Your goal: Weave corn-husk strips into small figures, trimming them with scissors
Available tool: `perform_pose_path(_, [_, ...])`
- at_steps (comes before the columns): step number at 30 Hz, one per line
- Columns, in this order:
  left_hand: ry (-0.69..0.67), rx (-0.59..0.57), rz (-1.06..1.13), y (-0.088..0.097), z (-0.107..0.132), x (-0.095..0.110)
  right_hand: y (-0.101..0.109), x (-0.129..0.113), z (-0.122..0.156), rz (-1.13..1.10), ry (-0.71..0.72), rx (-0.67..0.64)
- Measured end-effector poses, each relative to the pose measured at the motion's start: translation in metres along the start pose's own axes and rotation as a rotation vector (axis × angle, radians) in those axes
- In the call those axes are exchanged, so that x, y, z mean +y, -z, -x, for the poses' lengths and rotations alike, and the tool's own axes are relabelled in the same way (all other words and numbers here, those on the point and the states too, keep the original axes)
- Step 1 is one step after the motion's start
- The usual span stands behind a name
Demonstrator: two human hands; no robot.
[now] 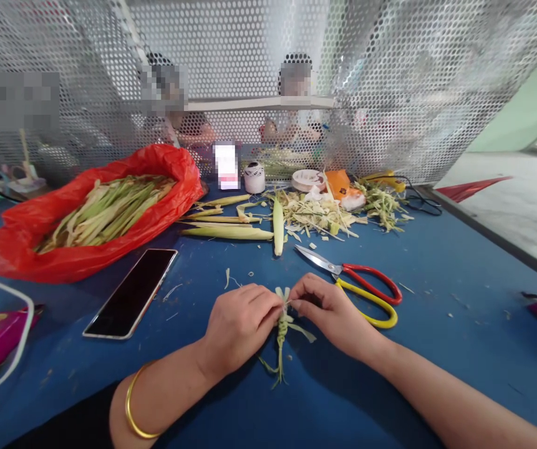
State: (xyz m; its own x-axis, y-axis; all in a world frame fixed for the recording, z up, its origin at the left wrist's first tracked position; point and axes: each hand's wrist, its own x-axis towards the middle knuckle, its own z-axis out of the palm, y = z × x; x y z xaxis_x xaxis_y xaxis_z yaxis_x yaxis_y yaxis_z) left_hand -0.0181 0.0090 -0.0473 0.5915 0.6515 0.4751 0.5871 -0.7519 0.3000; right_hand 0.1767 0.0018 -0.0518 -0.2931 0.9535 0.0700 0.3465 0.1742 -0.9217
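My left hand and my right hand meet over the blue table, both pinched on a small twisted bundle of pale green leaf strips. Its tips fan out above my fingers and its tail trails toward me. A gold bangle circles my left wrist. Scissors with a red and a yellow handle lie just beyond my right hand, blades pointing left.
A red plastic bag full of leaf strips lies at left, a dark phone beside it. Long leaves, trimmings, a thread spool and tape roll sit further back. Behind a perforated metal screen sit other people.
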Motion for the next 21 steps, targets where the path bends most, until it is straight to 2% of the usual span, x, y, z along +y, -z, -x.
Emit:
perform_pose_path(4, [0.084,-0.061,0.066,0.001,0.0,-0.003,0.007,-0.002,0.0,0.09,0.057,-0.099])
perform_pose_path(8, [0.23,-0.167,0.118,0.003,-0.004,-0.005,0.018,-0.004,0.001,0.214,0.052,-0.213])
perform_pose_path(13, [0.364,-0.242,0.03,0.005,-0.007,-0.006,0.032,-0.008,0.002,0.349,0.035,-0.378])
perform_pose_path(16, [0.347,-0.273,-0.002,0.004,-0.007,-0.006,0.032,-0.01,0.003,0.294,0.06,-0.355])
perform_pose_path(19, [0.357,-0.265,0.012,0.002,-0.007,-0.007,0.023,-0.011,0.005,0.106,0.091,-0.268])
perform_pose_path(21, [0.389,-0.241,0.05,0.001,-0.007,-0.007,0.015,-0.011,0.006,-0.054,0.052,-0.211])
